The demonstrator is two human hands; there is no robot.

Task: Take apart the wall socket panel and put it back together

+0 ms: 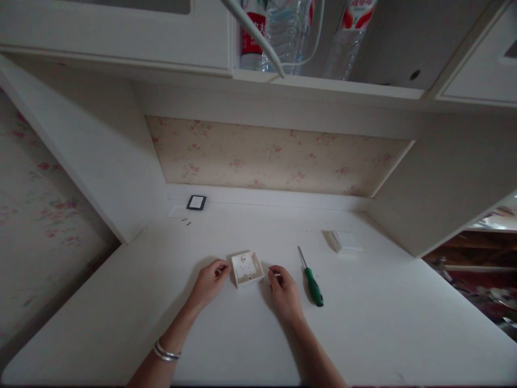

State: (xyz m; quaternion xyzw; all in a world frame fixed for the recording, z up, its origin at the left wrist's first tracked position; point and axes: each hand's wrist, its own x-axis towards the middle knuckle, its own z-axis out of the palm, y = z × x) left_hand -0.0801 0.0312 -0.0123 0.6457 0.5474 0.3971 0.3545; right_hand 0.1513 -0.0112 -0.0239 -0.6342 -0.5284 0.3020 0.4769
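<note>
A white square wall-socket back box (238,277) lies on the table, its hollow side up. On its left my left hand (210,281) rests with curled fingers, the fingertips close to the box wall. Whether they touch it, or pinch something small, I cannot make out. To the right of the box my right hand (285,293) is curled too, fingertips drawn together a little apart from the box. Something small and pale may sit between them. Right of that hand lies a screwdriver (313,286) with a green handle, its shaft pointing away from me.
A dark-framed socket panel (196,202) lies at the back left, with two small screws (186,221) before it. A white square plate or box (346,241) sits at the back right. Overhead, a shelf holds plastic bottles (283,32) and a hanging white cable (258,37).
</note>
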